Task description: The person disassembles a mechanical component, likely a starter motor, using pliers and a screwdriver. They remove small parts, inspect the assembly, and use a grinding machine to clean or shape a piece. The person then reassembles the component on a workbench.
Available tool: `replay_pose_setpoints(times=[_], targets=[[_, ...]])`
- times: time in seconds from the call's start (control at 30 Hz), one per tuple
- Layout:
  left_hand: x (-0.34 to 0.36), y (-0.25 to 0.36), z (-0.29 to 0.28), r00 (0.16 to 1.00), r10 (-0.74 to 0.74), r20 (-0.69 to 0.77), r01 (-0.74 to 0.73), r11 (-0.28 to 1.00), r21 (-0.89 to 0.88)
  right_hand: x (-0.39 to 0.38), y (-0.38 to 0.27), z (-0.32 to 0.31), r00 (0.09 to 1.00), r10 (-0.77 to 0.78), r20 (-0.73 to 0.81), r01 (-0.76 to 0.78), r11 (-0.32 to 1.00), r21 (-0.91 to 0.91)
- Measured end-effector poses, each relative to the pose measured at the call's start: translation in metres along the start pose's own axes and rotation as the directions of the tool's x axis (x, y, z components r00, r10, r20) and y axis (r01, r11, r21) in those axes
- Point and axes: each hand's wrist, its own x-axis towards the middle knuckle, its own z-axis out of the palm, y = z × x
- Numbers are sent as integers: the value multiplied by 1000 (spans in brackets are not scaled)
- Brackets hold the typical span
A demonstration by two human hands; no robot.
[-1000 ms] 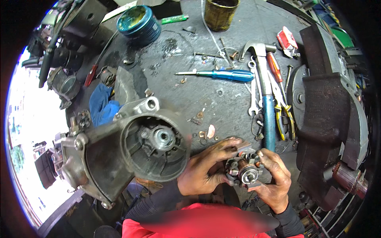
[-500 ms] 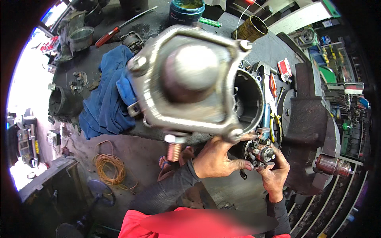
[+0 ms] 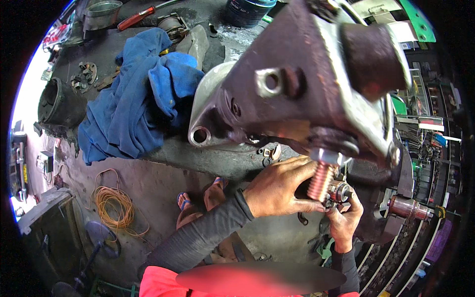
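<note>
Gripping a motor part [image 3: 338, 192] right of lower centre, the left hand [image 3: 274, 190] and right hand [image 3: 345, 221] flank it, its round end toward the right; the metal housing [image 3: 292, 94] overhangs from upper centre, partly hiding it.

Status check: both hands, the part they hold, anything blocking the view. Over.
Left hand and right hand: both holding the small metal part. Large metal housing looms in front; its copper-coloured bolt partly hides the held part.
</note>
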Motion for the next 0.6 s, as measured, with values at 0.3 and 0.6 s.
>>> replay_pose_setpoints(times=[0.3, 0.6], targets=[[16, 13, -16, 978, -51, 202, 7, 977, 215, 3, 9, 7, 996, 13, 93, -37, 966, 258], [24, 37, -31, 938, -142, 316, -3, 909, 417, 11, 10, 7, 981, -165, 104, 133, 956, 262]])
